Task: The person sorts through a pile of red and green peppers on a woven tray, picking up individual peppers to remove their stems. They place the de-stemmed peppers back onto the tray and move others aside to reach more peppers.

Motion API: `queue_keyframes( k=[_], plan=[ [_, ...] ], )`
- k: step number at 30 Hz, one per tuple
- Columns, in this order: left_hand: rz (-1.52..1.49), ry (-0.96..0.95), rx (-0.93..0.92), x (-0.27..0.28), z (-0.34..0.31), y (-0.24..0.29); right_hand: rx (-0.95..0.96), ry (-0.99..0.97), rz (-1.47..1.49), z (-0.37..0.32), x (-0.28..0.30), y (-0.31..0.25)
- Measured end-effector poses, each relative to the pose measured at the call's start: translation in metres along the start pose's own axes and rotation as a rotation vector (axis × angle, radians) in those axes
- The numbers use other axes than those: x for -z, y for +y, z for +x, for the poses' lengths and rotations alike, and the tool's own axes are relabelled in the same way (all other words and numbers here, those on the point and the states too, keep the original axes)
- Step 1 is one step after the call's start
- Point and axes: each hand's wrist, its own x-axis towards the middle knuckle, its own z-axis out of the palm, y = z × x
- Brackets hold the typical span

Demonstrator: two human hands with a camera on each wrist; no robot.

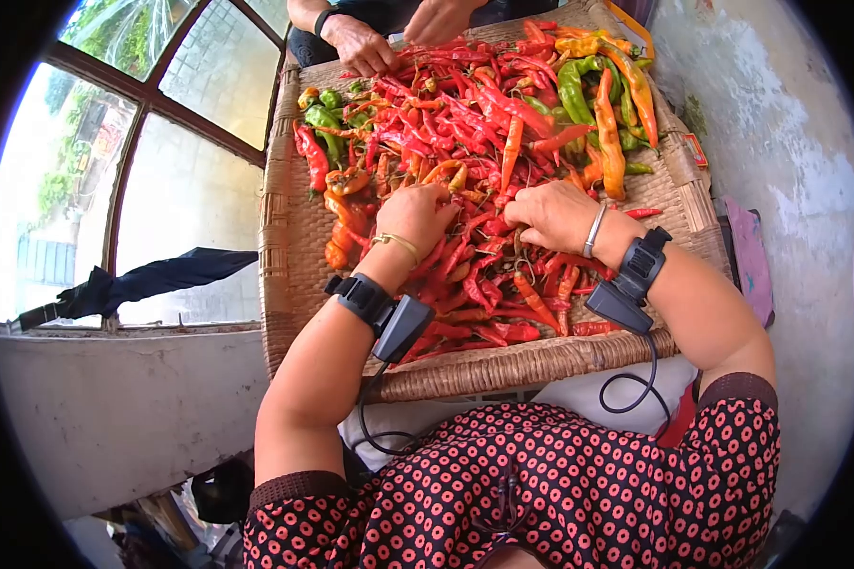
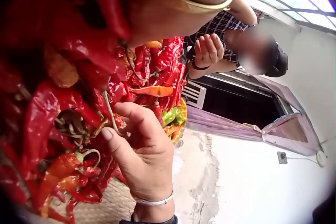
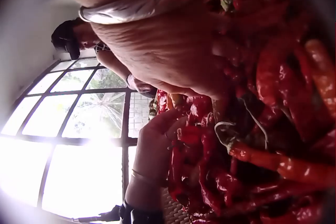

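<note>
Red chili peppers (image 1: 465,270) lie heaped on a woven tray (image 1: 280,284), and both hands work in the near part of the heap. My left hand (image 1: 416,220), with a thin gold-coloured bangle on its wrist, has its fingers bent down among them. In the right wrist view red peppers hide its fingertips, so I cannot tell whether it holds one. My right hand (image 1: 560,216) wears a silver bangle. The left wrist view shows its thumb and curled forefinger pinching a thin green stem (image 2: 108,109) over the heap.
Another person's hands (image 1: 361,45) are at the tray's far edge. Green peppers (image 1: 576,90) and orange ones (image 1: 609,142) lie at the far right. A folded dark umbrella (image 1: 176,278) rests by the left window. A wall (image 1: 778,180) stands close on the right.
</note>
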Motion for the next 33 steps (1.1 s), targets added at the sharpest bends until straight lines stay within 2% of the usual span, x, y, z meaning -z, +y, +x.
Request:
queue_keyframes(
  k=[4,6,8,9,10,11,12,14,15,16,18,20,22,24,26,27,28,29,30,31,32,33],
  plan=[
    [-0.162,0.079,-0.09,0.008,0.002,-0.006,0.093,-0.049,-0.107,-0.001,-0.003,0.006],
    [-0.447,0.183,-0.117,0.021,0.005,-0.013,0.118,-0.072,-0.123,-0.001,-0.004,0.008],
    [-0.951,0.153,0.1,0.043,0.011,-0.015,0.114,-0.124,-0.147,0.0,-0.003,0.01],
    [-1.115,0.259,0.149,0.051,0.011,-0.017,0.116,-0.125,-0.146,-0.001,-0.001,0.008],
    [-1.277,0.37,0.197,0.055,0.011,-0.018,0.117,-0.117,0.105,-0.001,0.004,0.006],
    [-1.164,0.511,0.214,0.054,0.014,-0.021,0.115,-0.108,0.356,-0.002,0.01,0.002],
    [-1.164,0.514,0.214,0.048,0.014,-0.024,0.117,-0.108,0.355,-0.003,0.017,-0.002],
    [-0.888,0.47,-0.068,0.033,0.014,-0.027,-0.191,-0.189,1.097,-0.005,0.031,-0.014],
    [-0.993,0.179,-0.087,0.045,-0.001,-0.002,-0.184,-0.129,1.216,-0.006,0.038,-0.021],
    [-1.079,-0.114,-0.109,0.049,-0.006,0.006,-0.187,-0.129,1.214,-0.007,0.039,-0.023],
    [-1.157,-0.426,-0.121,0.054,-0.022,0.031,-0.172,-0.009,1.373,-0.009,0.04,-0.024],
    [-1.168,-0.59,-0.179,0.05,-0.028,0.041,-0.163,0.016,1.441,-0.008,0.035,-0.02],
    [-1.119,-0.594,-0.158,0.039,-0.028,0.043,-0.193,0.056,1.541,-0.007,0.029,-0.015],
    [-1.072,-0.596,-0.135,0.037,-0.027,0.041,-0.201,0.069,1.538,-0.006,0.027,-0.014],
    [-0.97,-0.628,-0.046,0.044,-0.022,0.034,-0.317,0.084,1.408,-0.006,0.031,-0.015],
    [-0.917,-0.51,-0.036,0.052,-0.02,0.032,-0.319,0.086,1.41,-0.006,0.029,-0.012],
    [-0.968,-0.398,-0.01,0.055,-0.015,0.022,-0.218,0.121,1.016,-0.006,0.025,-0.006],
    [-1.186,-0.236,0.007,0.054,-0.009,0.015,-0.119,0.151,0.621,-0.006,0.02,-0.002],
    [-1.399,-0.065,0.025,0.053,-0.005,0.01,-0.119,0.154,0.621,-0.006,0.016,0.0],
    [-1.397,-0.066,0.024,0.052,-0.004,0.007,-0.051,0.156,0.384,-0.005,0.011,0.003],
    [-1.331,-0.011,0.117,0.052,-0.004,0.005,0.017,0.157,0.145,-0.004,0.008,0.005],
    [-1.262,0.042,0.209,0.05,-0.003,0.003,-0.023,0.122,0.171,-0.003,0.004,0.003]
  ],
)
